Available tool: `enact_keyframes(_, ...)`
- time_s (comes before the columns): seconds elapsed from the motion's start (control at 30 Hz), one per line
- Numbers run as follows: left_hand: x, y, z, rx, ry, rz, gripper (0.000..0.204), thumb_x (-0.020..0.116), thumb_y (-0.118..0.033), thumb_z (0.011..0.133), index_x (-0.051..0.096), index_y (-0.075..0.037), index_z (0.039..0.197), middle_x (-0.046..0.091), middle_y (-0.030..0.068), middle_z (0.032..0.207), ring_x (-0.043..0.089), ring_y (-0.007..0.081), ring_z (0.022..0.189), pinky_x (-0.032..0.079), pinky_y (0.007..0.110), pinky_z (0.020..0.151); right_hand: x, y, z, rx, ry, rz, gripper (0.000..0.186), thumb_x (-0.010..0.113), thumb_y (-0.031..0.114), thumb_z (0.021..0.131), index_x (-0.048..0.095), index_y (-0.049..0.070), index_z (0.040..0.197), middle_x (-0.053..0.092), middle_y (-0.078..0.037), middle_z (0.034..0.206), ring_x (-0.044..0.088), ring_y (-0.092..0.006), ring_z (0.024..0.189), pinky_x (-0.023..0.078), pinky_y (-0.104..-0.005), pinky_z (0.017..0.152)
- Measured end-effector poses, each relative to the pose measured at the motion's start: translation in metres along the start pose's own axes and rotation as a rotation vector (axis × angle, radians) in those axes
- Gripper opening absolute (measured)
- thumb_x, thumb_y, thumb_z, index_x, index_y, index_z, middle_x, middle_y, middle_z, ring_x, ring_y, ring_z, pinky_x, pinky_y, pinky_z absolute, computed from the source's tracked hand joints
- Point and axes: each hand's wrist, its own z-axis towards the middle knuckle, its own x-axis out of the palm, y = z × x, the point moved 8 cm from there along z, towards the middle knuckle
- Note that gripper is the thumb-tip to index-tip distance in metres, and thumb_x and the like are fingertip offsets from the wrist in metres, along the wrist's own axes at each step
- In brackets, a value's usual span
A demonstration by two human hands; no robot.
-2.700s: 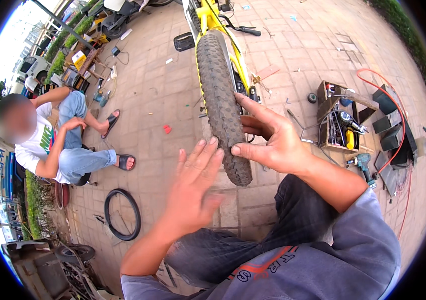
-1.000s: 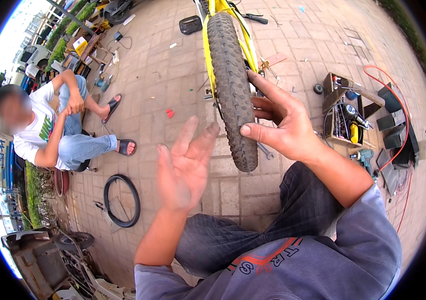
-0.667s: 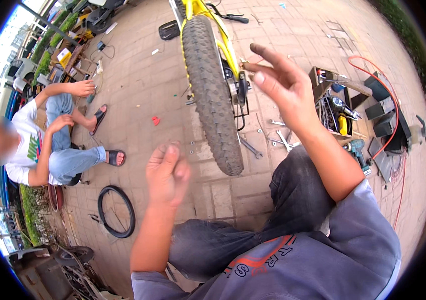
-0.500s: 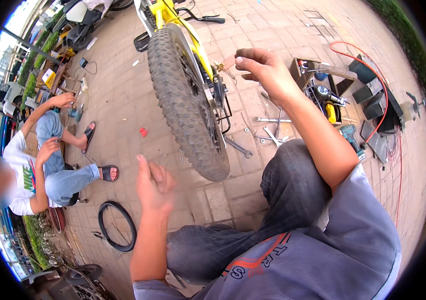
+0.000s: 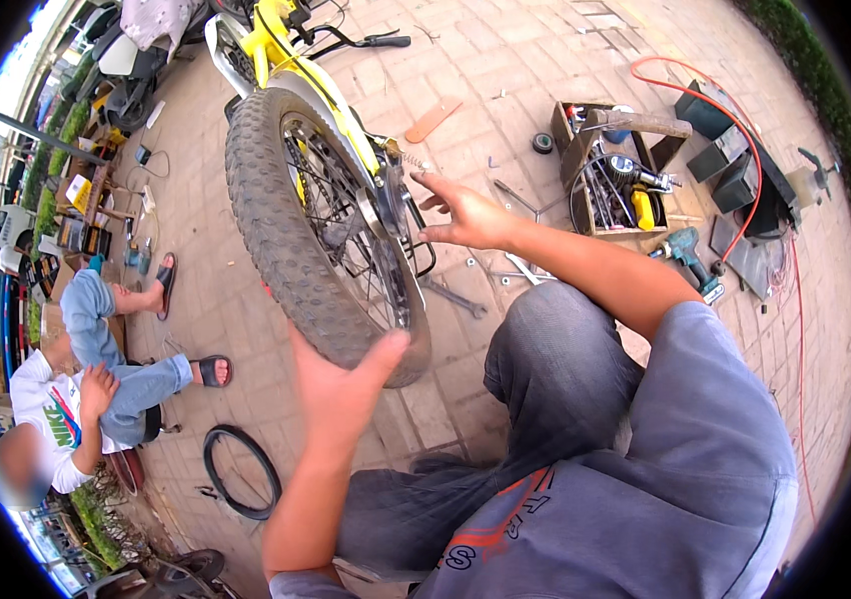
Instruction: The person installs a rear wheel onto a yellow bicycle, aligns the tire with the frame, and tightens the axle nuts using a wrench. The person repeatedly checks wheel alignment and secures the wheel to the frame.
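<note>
A yellow bicycle frame (image 5: 268, 40) leans in front of me, its fat knobbly tyre (image 5: 264, 215) pointing toward my knees. Around the near end of that tyre is my left hand (image 5: 338, 394), slightly blurred, thumb on one side and fingers partly hidden on the other. My right hand (image 5: 465, 212) holds nothing; its fingers are spread beside the wheel's axle and the dark metal parts there. Whether its fingertips touch those parts I cannot tell. A spring (image 5: 411, 160) sticks out just above them. On the paving under my right forearm lie a spanner (image 5: 460, 298) and several nuts.
To the right stand a wooden toolbox (image 5: 600, 222), a teal cordless drill (image 5: 687, 258), dark battery blocks (image 5: 715, 150) and an orange hose (image 5: 757, 165). A loose black tyre (image 5: 214, 469) lies at the left, near a seated person (image 5: 76, 399).
My left hand has come up onto the tyre. My right hand has dropped toward the axle. The view has shifted, and the wheel now appears further left and more tilted.
</note>
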Motion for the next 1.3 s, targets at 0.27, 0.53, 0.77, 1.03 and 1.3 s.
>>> enact_keyframes(0.27,-0.009,0.007,-0.014,-0.027,-0.048,0.012,0.061,0.075,-0.010,0.069,0.042,0.000,0.119,0.054,0.0090,0.104,0.056,0.0177,0.094,0.046,0.033,0.084,0.006,0.002,0.020,-0.154,-0.061,-0.063,0.095,0.081,0.027,0.066,0.029,-0.001,0.140,0.038,-0.023,0.137,0.047,-0.0333,0.118,0.038,-0.0395,0.100)
enact_keyframes(0.53,-0.026,0.019,-0.021,-0.014,-0.035,-0.160,0.060,0.075,-0.007,0.068,0.044,0.001,0.119,0.056,0.0101,0.106,0.056,0.0179,0.096,0.047,0.031,0.083,0.001,0.037,0.003,-0.372,-0.058,-0.271,0.102,0.084,0.037,0.061,0.029,0.001,0.139,0.038,-0.022,0.137,0.036,-0.0369,0.128,0.031,-0.0433,0.106)
enact_keyframes(0.77,-0.014,0.011,-0.037,0.001,-0.004,-0.004,0.055,0.074,-0.011,0.069,0.046,0.001,0.115,0.054,0.0088,0.103,0.056,0.0173,0.093,0.047,0.033,0.083,-0.008,0.063,0.009,-0.346,-0.011,-0.240,0.108,0.084,0.046,0.057,0.028,-0.001,0.138,0.033,-0.026,0.137,0.034,-0.0421,0.128,0.031,-0.0453,0.105)
enact_keyframes(1.03,-0.026,0.006,-0.034,0.051,-0.024,-0.062,0.050,0.075,-0.008,0.068,0.050,0.001,0.110,0.059,0.0067,0.098,0.057,0.0146,0.088,0.047,0.030,0.079,-0.002,0.086,0.003,-0.410,-0.128,-0.360,0.103,0.086,0.040,0.054,0.033,-0.002,0.131,0.036,-0.025,0.128,0.039,-0.0419,0.118,0.035,-0.0462,0.101)
enact_keyframes(1.3,-0.012,0.009,-0.044,0.070,-0.005,-0.026,0.050,0.074,-0.005,0.068,0.049,0.000,0.111,0.057,0.0081,0.099,0.056,0.0150,0.089,0.046,0.029,0.078,-0.005,0.089,0.003,-0.501,-0.076,-0.307,0.097,0.082,0.035,0.054,0.035,-0.003,0.129,0.038,-0.024,0.125,0.040,-0.0405,0.116,0.035,-0.0458,0.100)
